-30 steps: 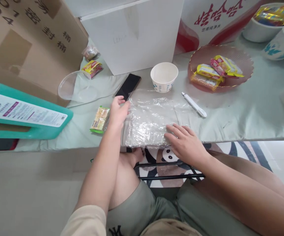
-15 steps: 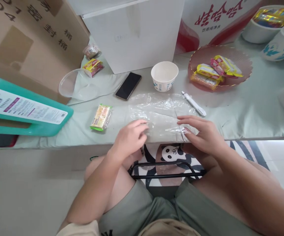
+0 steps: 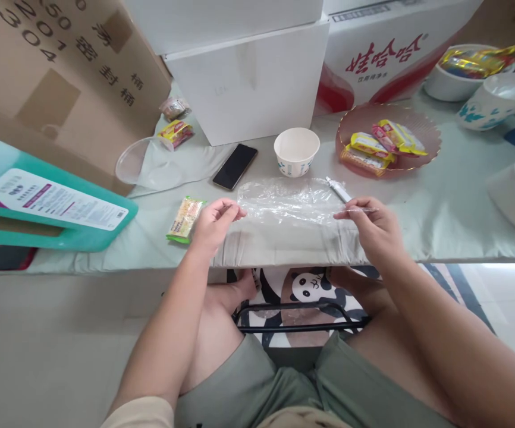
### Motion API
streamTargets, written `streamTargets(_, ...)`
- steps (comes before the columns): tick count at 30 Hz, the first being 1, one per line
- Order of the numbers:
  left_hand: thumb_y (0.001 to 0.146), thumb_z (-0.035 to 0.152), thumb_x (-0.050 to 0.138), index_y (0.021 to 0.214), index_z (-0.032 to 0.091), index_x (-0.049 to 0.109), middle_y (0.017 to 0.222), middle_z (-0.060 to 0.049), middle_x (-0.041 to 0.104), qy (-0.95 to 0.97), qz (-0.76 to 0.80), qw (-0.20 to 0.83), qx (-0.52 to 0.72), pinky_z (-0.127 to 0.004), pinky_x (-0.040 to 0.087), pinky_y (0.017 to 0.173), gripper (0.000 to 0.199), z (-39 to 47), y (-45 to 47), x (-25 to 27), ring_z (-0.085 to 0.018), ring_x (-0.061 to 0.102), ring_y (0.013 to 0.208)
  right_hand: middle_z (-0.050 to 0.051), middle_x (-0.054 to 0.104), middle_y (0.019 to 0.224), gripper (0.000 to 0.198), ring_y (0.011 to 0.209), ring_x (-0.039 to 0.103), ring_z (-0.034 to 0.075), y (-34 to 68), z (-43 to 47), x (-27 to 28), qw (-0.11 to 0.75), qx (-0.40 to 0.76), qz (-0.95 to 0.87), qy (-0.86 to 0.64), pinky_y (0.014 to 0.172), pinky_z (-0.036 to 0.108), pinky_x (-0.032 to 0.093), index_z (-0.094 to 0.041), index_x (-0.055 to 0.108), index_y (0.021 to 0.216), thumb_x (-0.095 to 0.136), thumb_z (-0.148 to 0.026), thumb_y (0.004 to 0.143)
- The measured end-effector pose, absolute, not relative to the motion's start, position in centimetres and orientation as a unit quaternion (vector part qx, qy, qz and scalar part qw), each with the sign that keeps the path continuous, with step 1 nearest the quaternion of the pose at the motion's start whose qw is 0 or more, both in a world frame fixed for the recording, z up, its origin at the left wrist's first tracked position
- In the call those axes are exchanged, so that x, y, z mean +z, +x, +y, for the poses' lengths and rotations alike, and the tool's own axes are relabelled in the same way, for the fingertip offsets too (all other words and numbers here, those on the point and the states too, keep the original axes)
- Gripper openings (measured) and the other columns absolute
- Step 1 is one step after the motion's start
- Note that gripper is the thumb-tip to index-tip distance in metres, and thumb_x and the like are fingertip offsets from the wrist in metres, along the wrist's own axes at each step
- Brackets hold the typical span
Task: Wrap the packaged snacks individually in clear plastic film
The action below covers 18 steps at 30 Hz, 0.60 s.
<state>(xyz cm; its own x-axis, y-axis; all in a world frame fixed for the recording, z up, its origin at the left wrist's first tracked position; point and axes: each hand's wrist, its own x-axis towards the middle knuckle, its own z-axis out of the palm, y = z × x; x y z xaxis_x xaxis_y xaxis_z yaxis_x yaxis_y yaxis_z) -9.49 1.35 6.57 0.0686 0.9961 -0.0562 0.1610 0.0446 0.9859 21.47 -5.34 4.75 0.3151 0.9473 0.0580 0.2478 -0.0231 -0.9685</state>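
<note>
A clear plastic bag [image 3: 284,199] lies stretched between my hands, its near edge raised from the cloth. My left hand [image 3: 219,223] pinches its left corner between thumb and fingers. At the opposite corner, my right hand [image 3: 373,229] pinches the film in the same way. Partly behind the right fingers lies a slim white and grey stick [image 3: 338,189], which I cannot identify. Just beyond the bag stands a white paper bowl [image 3: 297,153] with blue print. Beside my left wrist sits a wrapped cracker pack [image 3: 185,220] with green ends.
A phone [image 3: 235,166] lies behind the bag. The pink bowl [image 3: 389,169] at right holds wrapped snacks. A green jug [image 3: 61,199] and clear round lid [image 3: 139,163] are at left. White boxes [image 3: 248,89] stand behind; the table edge [image 3: 297,261] is in front.
Both hands have closed on the near corners of the plastic bag and lifted that edge off the table. My hands have moved farther apart. The view has tilted slightly upward.
</note>
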Motion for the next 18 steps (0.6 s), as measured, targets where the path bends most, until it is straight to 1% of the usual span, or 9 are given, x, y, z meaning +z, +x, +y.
streamTargets(1,0.080,0.039,0.070,0.078,0.019,0.064,0.077,-0.003,0.073,0.527,0.533,0.492,0.442,-0.027,0.056,0.080,0.021,1.5,-9.2,6.3,-0.014,0.070,0.078,0.000,0.069,0.073,0.017,0.070,0.070,0.017,21.3,-5.1,4.7,0.525,0.356,-0.451,-0.628,0.074,0.034,0.056,-0.022,0.062,0.090,0.061,-0.039,0.088)
streamTargets(3,0.079,0.041,0.070,0.080,0.020,0.062,0.070,0.001,0.068,0.495,0.535,0.502,0.466,-0.022,0.054,0.066,0.022,1.9,-8.7,5.8,-0.011,0.066,0.066,-0.004,0.062,0.065,0.021,0.052,0.060,0.012,21.0,-4.7,4.6,0.532,0.371,-0.419,-0.636,0.056,0.027,0.050,-0.022,0.062,0.090,0.061,-0.043,0.087)
streamTargets(4,0.078,0.041,0.070,0.082,0.020,0.062,0.066,0.003,0.065,0.479,0.537,0.508,0.474,-0.020,0.050,0.056,0.023,2.1,-8.5,5.5,-0.009,0.062,0.058,-0.005,0.059,0.062,0.024,0.046,0.053,0.011,21.0,-4.5,4.6,0.526,0.371,-0.411,-0.645,0.049,0.025,0.044,-0.021,0.062,0.090,0.061,-0.045,0.086)
streamTargets(6,0.077,0.041,0.070,0.083,0.020,0.061,0.059,0.006,0.058,0.451,0.554,0.512,0.476,-0.018,0.036,0.040,0.024,2.5,-8.2,4.9,-0.007,0.048,0.042,-0.006,0.055,0.057,0.029,0.041,0.046,0.010,21.0,-4.1,4.3,0.498,0.355,-0.408,-0.678,0.043,0.024,0.036,-0.021,0.063,0.089,0.061,-0.049,0.085)
streamTargets(7,0.076,0.041,0.070,0.082,0.020,0.060,0.056,0.007,0.055,0.446,0.568,0.506,0.471,-0.018,0.029,0.036,0.024,2.8,-8.1,4.6,-0.006,0.042,0.038,-0.006,0.054,0.056,0.031,0.041,0.045,0.010,21.1,-3.9,4.2,0.478,0.342,-0.410,-0.698,0.043,0.025,0.035,-0.020,0.064,0.088,0.060,-0.051,0.085)
streamTargets(9,0.077,0.040,0.069,0.080,0.020,0.061,0.051,0.008,0.050,0.453,0.593,0.483,0.457,-0.019,0.024,0.034,0.022,3.4,-7.8,4.2,-0.006,0.035,0.034,-0.005,0.053,0.054,0.032,0.044,0.047,0.012,21.2,-3.4,3.9,0.443,0.309,-0.417,-0.731,0.047,0.026,0.038,-0.019,0.066,0.089,0.059,-0.051,0.086)
streamTargets(13,0.080,0.039,0.065,0.077,0.020,0.064,0.048,0.007,0.050,0.498,0.643,0.421,0.402,-0.020,0.027,0.036,0.018,4.9,-7.2,3.6,-0.008,0.038,0.035,-0.002,0.060,0.061,0.034,0.053,0.053,0.016,21.6,-2.0,3.5,0.424,0.220,-0.449,-0.755,0.062,0.031,0.046,-0.020,0.067,0.105,0.055,-0.046,0.088)
streamTargets(15,0.079,0.037,0.065,0.078,0.020,0.066,0.049,0.006,0.053,0.515,0.673,0.388,0.363,-0.022,0.030,0.037,0.017,5.3,-7.1,3.5,-0.010,0.042,0.036,0.001,0.066,0.071,0.035,0.057,0.055,0.017,21.8,-1.2,3.3,0.416,0.163,-0.471,-0.761,0.068,0.034,0.048,-0.020,0.066,0.111,0.056,-0.044,0.087)
streamTargets(18,0.079,0.038,0.064,0.081,0.021,0.067,0.051,0.006,0.056,0.543,0.689,0.351,0.328,-0.024,0.035,0.043,0.017,5.5,-7.7,3.3,-0.012,0.046,0.038,0.007,0.073,0.091,0.040,0.060,0.057,0.018,22.6,-0.5,2.9,0.376,0.094,-0.520,-0.761,0.071,0.037,0.049,-0.021,0.064,0.119,0.060,-0.041,0.085)
